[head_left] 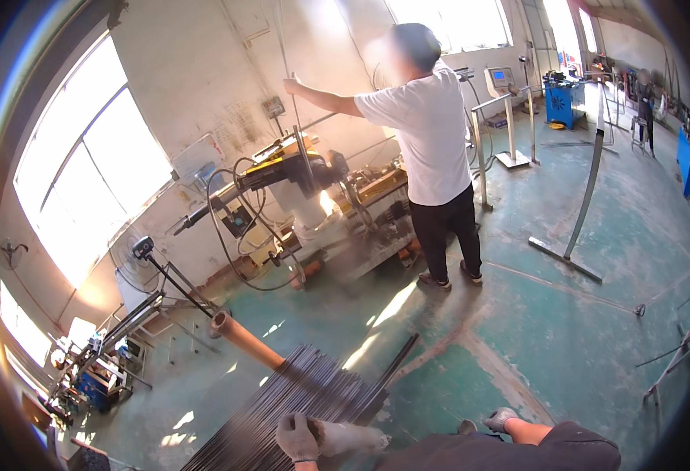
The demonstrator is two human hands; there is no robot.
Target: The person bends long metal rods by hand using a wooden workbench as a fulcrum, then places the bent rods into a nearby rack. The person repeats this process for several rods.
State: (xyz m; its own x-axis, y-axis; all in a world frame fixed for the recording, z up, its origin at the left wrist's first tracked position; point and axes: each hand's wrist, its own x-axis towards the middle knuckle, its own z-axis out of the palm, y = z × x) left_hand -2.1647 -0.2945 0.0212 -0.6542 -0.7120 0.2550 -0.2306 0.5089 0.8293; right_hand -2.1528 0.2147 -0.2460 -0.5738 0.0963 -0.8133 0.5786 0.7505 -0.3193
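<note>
My left hand (296,438), in a pale grey work glove, is held over the near end of a stack of long, thin dark metal bars (282,408). Its fingers are curled, and whatever they may grip is hidden. Right beside it lies a thick whitish cylinder (351,438), next to the bars. My right hand (501,420), also gloved, hangs by my dark clothing at the lower right. Its fingers are curled in, and nothing shows in them.
A rust-orange pipe (247,341) meets the stack's far side. Beyond, a person (439,133) in a white shirt stands by a yellow-and-black machine (282,161), arms raised to long rods. A T-shaped metal piece (566,259) stands on the green floor (533,330). Another person (645,102) is far right.
</note>
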